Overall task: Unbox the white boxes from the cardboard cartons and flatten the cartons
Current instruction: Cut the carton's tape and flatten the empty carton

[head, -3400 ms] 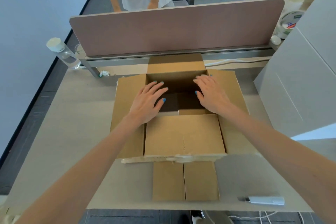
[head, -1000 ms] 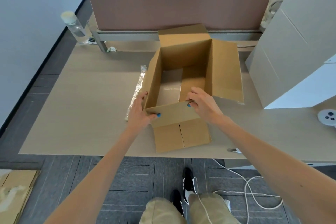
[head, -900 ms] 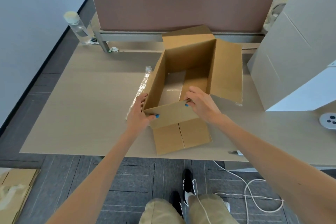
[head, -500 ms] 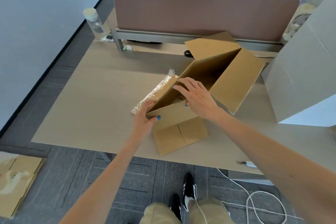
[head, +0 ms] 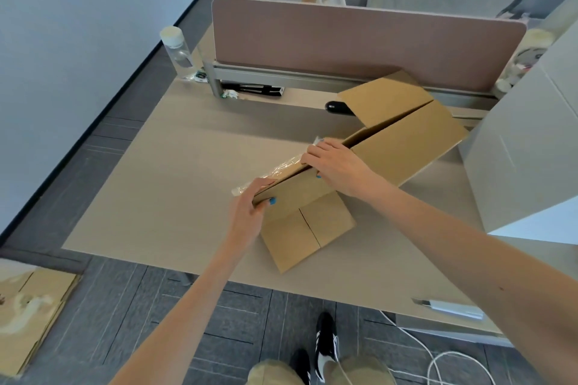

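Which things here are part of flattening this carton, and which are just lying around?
Job: cardboard carton, gripped by left hand and right hand; white box; flattened cartons on the floor; utility knife.
Lying about: water bottle; plastic wrap; plush toy.

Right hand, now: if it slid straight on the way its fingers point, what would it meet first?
Probably the clear plastic wrap lying just past the carton edge that the right hand holds; beyond that, the desk surface. Depth is unclear.
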`<move>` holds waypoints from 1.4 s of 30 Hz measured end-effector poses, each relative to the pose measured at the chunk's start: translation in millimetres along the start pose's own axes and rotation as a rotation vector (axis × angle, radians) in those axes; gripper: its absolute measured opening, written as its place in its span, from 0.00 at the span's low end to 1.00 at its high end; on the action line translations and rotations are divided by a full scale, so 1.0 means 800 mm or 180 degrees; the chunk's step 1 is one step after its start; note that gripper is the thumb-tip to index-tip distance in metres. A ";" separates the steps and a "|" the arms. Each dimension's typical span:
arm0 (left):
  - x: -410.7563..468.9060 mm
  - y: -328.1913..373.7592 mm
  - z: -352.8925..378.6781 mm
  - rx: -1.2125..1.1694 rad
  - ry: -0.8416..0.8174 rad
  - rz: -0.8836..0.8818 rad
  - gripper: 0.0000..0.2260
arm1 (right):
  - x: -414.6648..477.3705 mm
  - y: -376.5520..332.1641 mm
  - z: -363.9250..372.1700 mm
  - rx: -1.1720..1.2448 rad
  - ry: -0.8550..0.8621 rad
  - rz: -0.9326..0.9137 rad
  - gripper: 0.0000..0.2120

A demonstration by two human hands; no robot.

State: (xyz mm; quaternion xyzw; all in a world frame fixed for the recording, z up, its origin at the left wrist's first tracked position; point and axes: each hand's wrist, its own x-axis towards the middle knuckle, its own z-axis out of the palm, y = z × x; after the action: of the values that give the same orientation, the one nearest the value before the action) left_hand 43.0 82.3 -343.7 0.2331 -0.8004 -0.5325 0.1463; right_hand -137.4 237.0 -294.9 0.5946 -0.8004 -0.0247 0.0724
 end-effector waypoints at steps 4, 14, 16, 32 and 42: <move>0.016 0.032 -0.018 0.0205 0.0018 0.0307 0.23 | 0.013 0.007 -0.031 0.0055 0.0051 0.0056 0.21; 0.062 0.124 -0.087 0.0941 0.0069 0.0961 0.22 | 0.035 0.036 -0.106 0.0298 0.0530 0.0430 0.14; 0.072 0.137 -0.099 0.0843 0.0077 0.1042 0.23 | 0.037 0.043 -0.118 0.0419 0.0675 0.0605 0.12; 0.160 0.250 -0.134 0.1626 0.0306 0.1786 0.19 | 0.002 0.113 -0.182 0.1427 0.1353 0.1638 0.10; 0.197 0.294 -0.072 0.0797 0.0791 0.2346 0.10 | 0.007 0.124 -0.241 0.2306 0.1497 0.1636 0.13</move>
State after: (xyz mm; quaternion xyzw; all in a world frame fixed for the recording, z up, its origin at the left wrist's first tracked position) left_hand -114.1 29.8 -106.7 0.0092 -0.8653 -0.3106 0.3934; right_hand -204.9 269.4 -91.3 0.3547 -0.8401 0.4081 0.0435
